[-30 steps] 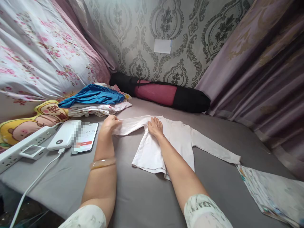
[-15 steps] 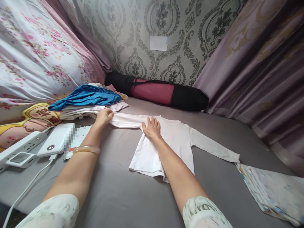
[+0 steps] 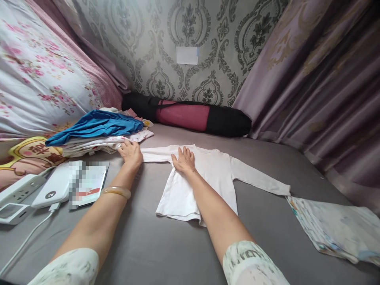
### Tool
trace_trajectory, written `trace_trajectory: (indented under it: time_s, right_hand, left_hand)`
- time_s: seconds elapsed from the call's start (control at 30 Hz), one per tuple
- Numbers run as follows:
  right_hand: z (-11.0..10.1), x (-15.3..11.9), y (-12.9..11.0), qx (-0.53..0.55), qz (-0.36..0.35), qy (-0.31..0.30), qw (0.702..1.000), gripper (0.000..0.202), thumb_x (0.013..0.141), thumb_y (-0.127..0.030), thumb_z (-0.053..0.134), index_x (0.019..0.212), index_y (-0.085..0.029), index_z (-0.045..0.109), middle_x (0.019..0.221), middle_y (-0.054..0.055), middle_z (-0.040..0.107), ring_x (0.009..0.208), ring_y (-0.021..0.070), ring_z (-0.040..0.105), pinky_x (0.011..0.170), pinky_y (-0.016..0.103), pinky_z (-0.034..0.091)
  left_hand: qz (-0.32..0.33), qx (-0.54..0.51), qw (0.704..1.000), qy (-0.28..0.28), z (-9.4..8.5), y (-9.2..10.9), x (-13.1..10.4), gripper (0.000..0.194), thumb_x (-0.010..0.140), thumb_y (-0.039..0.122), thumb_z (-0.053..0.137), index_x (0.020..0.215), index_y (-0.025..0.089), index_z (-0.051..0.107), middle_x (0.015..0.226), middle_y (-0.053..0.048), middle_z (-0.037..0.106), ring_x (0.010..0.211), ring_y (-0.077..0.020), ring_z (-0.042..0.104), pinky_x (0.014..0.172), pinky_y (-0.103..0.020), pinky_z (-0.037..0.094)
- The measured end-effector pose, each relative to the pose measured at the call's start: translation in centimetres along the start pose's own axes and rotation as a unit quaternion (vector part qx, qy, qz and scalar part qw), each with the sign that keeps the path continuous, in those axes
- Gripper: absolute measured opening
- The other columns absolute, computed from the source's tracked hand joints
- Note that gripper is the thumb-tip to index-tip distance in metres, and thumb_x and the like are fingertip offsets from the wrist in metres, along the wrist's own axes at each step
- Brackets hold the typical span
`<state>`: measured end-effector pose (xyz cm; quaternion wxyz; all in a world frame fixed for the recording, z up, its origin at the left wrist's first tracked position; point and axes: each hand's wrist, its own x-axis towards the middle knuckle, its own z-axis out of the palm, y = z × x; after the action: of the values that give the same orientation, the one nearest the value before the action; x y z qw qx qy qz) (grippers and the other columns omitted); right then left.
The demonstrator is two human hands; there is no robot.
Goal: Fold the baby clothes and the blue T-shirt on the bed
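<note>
The sleeve on the left side of the white long-sleeved shirt point(image 3: 216, 178) now lies nearly straight; a second ago it sagged. The left hand point(image 3: 131, 153), then pinching the cuff, is now palm down over the sleeve's end, its fingers spread towards the pile of garments point(image 3: 139, 137) just beyond. The hand hides the cuff, so I cannot tell whether its grip is closed on the fabric. The right hand point(image 3: 184, 161) stays on the shirt near the left shoulder, fingers apart and flat, pinching nothing. With that part pressed down and the sleeve drawn out, both sleeves extend sideways from the body of the shirt, which lies on the grey cover point(image 3: 142, 241); its lower hem remains slightly uneven.

At the shirt's right cuff, touching or nearly so, is the folded patterned cloth point(image 3: 341, 227). Left of the shirt, nearer the wearer than the pile, are the phone point(image 3: 99, 176) and the white power bank point(image 3: 57, 184).

No brand can be read. The power bank's round mark is too small to make out, the phone's screen is partly pixelated, with a red bar but no legible digits, and the yellow-edged cushion point(image 3: 28, 168) carries what look like Chinese characters, too unclear to read.
</note>
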<state>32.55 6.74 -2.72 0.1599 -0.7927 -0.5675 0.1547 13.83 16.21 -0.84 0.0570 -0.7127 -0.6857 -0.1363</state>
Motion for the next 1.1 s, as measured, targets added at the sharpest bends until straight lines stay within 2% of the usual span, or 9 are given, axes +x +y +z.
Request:
trace_trajectory:
  time_s: [0.1,0.2,0.33,0.43,0.57,0.73,0.93,1.0,1.1]
  right_hand:
    - [-1.5,0.2,1.0,0.086,-0.006,-0.025,0.996,0.07,0.099,-0.053,0.029,0.155,-0.012,0.025,0.163,0.01,0.02,0.151,0.0213,0.012,0.121,0.038,0.008]
    - [-3.3,-0.5,3.6,0.125,-0.008,0.015,0.992,0.064,0.101,-0.045,0.028,0.153,-0.009,0.028,0.161,0.01,0.025,0.15,0.0178,0.018,0.119,0.028,0.017]
    - [-5.1,-2.7,8.7,0.016,0.016,0.087,0.996,0.059,0.1,-0.035,0.033,0.151,-0.006,0.033,0.161,0.014,0.026,0.15,0.0241,0.015,0.121,0.036,0.011]
    - [-6.0,-3.9,12.0,-0.066,0.051,0.094,0.992,0.061,0.102,-0.036,0.029,0.151,-0.002,0.031,0.161,0.017,0.024,0.15,0.0274,0.013,0.121,0.042,0.008]
    - [-6.3,-3.9,14.6,-0.126,0.07,0.074,0.987,0.066,0.102,-0.043,0.025,0.154,-0.003,0.025,0.162,0.017,0.02,0.15,0.0277,0.014,0.121,0.045,0.007]
    - [-5.6,-3.4,16.0,-0.147,0.067,0.059,0.985,0.069,0.102,-0.05,0.019,0.156,-0.008,0.019,0.162,0.014,0.019,0.15,0.0255,0.013,0.121,0.046,0.007]
    - [-5.9,-3.3,16.2,-0.133,0.064,0.056,0.988,0.068,0.101,-0.049,0.018,0.157,-0.01,0.019,0.163,0.012,0.018,0.151,0.0246,0.011,0.122,0.045,0.005]
    - [-6.5,-3.5,16.1,-0.11,0.061,0.038,0.991,0.066,0.101,-0.047,0.016,0.157,-0.011,0.019,0.164,0.011,0.016,0.151,0.0237,0.01,0.122,0.045,0.006]
    - [-7.4,-4.8,16.2,-0.101,0.045,0.035,0.993,0.067,0.101,-0.046,0.014,0.157,-0.01,0.018,0.164,0.012,0.012,0.152,0.0233,0.006,0.122,0.047,0.004]
  left_hand:
    - [0.105,-0.031,0.994,0.027,-0.6,3.8,-1.4,0.036,0.089,0.017,0.039,0.114,0.007,0.063,0.125,-0.025,0.055,0.117,-0.038,0.05,0.094,-0.05,0.037]
    - [0.206,-0.074,0.974,0.049,-1.1,7.5,-2.3,0.034,0.09,0.021,0.042,0.116,0.013,0.062,0.13,-0.02,0.055,0.122,-0.0355,0.048,0.098,-0.05,0.034]
    - [0.377,-0.119,0.916,-0.071,-0.3,11.4,-2.6,0.039,0.093,0.023,0.039,0.129,0.016,0.056,0.132,-0.015,0.059,0.122,-0.0285,0.053,0.1,-0.043,0.04]
    - [0.46,-0.12,0.869,-0.135,1.5,13.5,-2.8,0.045,0.097,0.028,0.035,0.138,0.016,0.05,0.146,-0.013,0.05,0.135,-0.0255,0.045,0.11,-0.039,0.034]
    - [0.416,-0.089,0.89,-0.163,4.0,14.6,-3.1,0.056,0.101,0.042,0.027,0.147,0.013,0.039,0.157,-0.015,0.034,0.147,-0.0295,0.026,0.119,-0.045,0.019]
    - [0.4,-0.083,0.894,-0.183,5.3,14.1,-3.0,0.066,0.1,0.052,0.021,0.152,0.013,0.031,0.161,-0.016,0.023,0.149,-0.0295,0.019,0.119,-0.048,0.015]
    - [0.394,-0.091,0.888,-0.22,3.9,13.8,-2.6,0.062,0.101,0.049,0.022,0.152,0.014,0.031,0.162,-0.014,0.023,0.15,-0.0258,0.019,0.12,-0.043,0.015]
    - [0.378,-0.089,0.894,-0.223,3.0,12.9,-2.7,0.061,0.101,0.046,0.022,0.152,0.013,0.031,0.161,-0.015,0.024,0.15,-0.0252,0.02,0.12,-0.042,0.017]
    - [0.355,-0.077,0.913,-0.185,2.0,10.3,-3.1,0.062,0.101,0.044,0.02,0.151,0.01,0.032,0.16,-0.015,0.026,0.15,-0.0262,0.018,0.121,-0.044,0.013]
